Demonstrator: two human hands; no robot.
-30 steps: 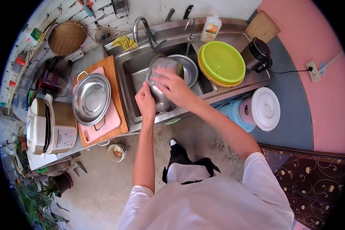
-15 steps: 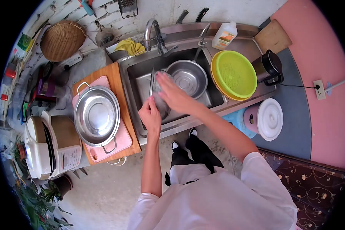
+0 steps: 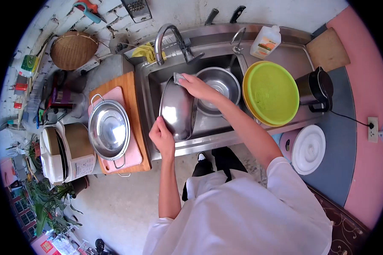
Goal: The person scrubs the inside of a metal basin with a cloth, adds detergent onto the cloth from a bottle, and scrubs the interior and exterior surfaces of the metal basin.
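Note:
A shiny stainless steel bowl (image 3: 176, 111) is tilted on its side over the left part of the sink, its rounded outside facing up toward me. My left hand (image 3: 161, 135) grips its near left rim, thumb on the outer wall. At the far rim, my right hand (image 3: 195, 87) presses a small grey scrubbing pad (image 3: 178, 79) against the metal; its exact material is hard to make out. A second steel basin (image 3: 219, 85) sits in the sink (image 3: 208, 131), just right of the held bowl and partly behind my right forearm.
Above the sink curves a faucet (image 3: 157, 44). To the right stand a green strainer (image 3: 272, 93), a white bottle (image 3: 265, 41) and a dark kettle (image 3: 315, 87). On the left, a two-handled steel pan (image 3: 109, 129) rests on a pink cutting board (image 3: 134, 153), beside a rice cooker (image 3: 68, 153).
The bowl has turned from nearly edge-on to showing its outside. My right hand has gone from a blurred, flat reach into the bowl to its far rim. The whole view has shifted slightly.

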